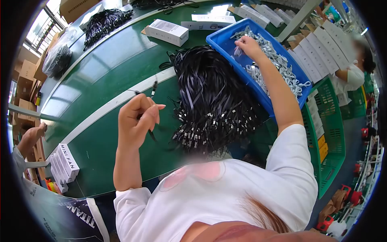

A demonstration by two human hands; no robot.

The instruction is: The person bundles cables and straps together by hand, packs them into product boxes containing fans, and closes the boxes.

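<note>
My left hand [139, 119] is closed around a black lanyard over the green table [96, 141]; the lanyard's end with a small metal piece [153, 90] sticks up past my fingers. A large heap of black lanyards [205, 84] with silver clips lies to its right. My right hand [246, 46] reaches into a blue bin [220, 48] of light grey looped cords [282, 64]. Its fingers are pinched on a light grey cord [238, 51] near the bin's far left side.
White boxes [167, 32] lie beyond the heap, and more [318, 52] stand right of the bin. A green crate [334, 133] is at the right. "MINI FAN" boxes [64, 163] stand at left. Another black bundle [105, 26] lies far left. Co-workers sit at both sides.
</note>
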